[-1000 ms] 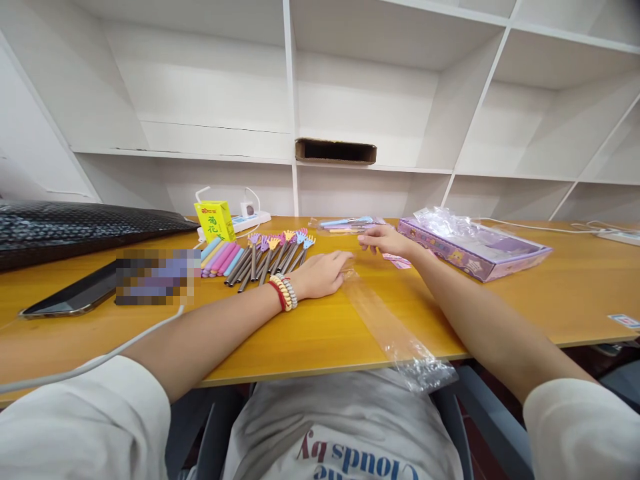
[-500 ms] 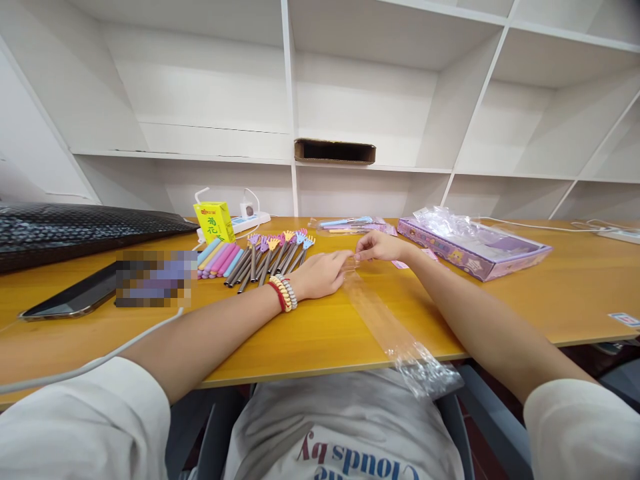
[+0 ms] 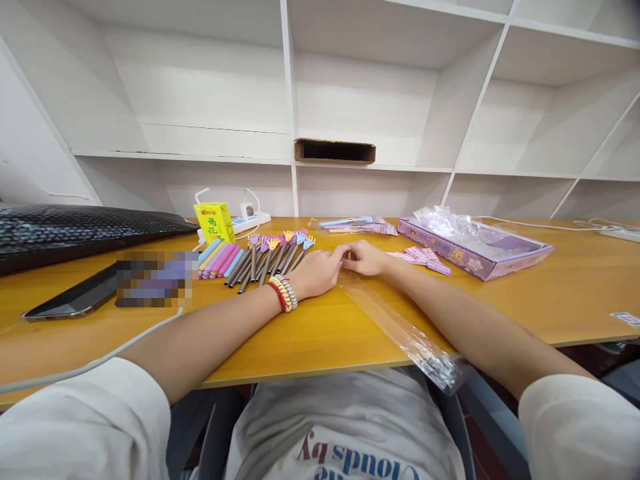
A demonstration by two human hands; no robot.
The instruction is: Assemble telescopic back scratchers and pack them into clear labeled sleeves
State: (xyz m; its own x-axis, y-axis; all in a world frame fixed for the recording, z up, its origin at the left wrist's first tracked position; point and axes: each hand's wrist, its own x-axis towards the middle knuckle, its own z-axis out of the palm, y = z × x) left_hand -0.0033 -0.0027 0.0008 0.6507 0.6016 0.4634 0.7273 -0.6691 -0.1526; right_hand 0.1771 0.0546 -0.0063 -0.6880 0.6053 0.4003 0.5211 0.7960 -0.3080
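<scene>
My left hand [image 3: 319, 271] and my right hand [image 3: 364, 258] meet over the middle of the table, fingertips touching at the top end of a long clear plastic bag [image 3: 383, 313]. Both hands are closed on that end. The bag's crinkled lower end hangs over the table's front edge. Left of my left hand lie several metallic sticks [image 3: 260, 263] with small hand-shaped tops in purple, yellow and blue. Beside them is a row of pastel tubes [image 3: 220, 259]. Small pink packets [image 3: 423, 258] lie just right of my right hand.
A purple box [image 3: 475, 257] with crumpled clear plastic stands at the right. Filled packages [image 3: 355, 225] lie behind my hands. A yellow drink carton [image 3: 215, 221], a phone [image 3: 75, 293], a white cable and a black bag [image 3: 85, 233] are at the left. White shelves rise behind the table [image 3: 300, 347].
My right hand has moved slightly left and down, against my left fingertips. More of the pink packets shows. The bag's lower end has shifted a little to the right.
</scene>
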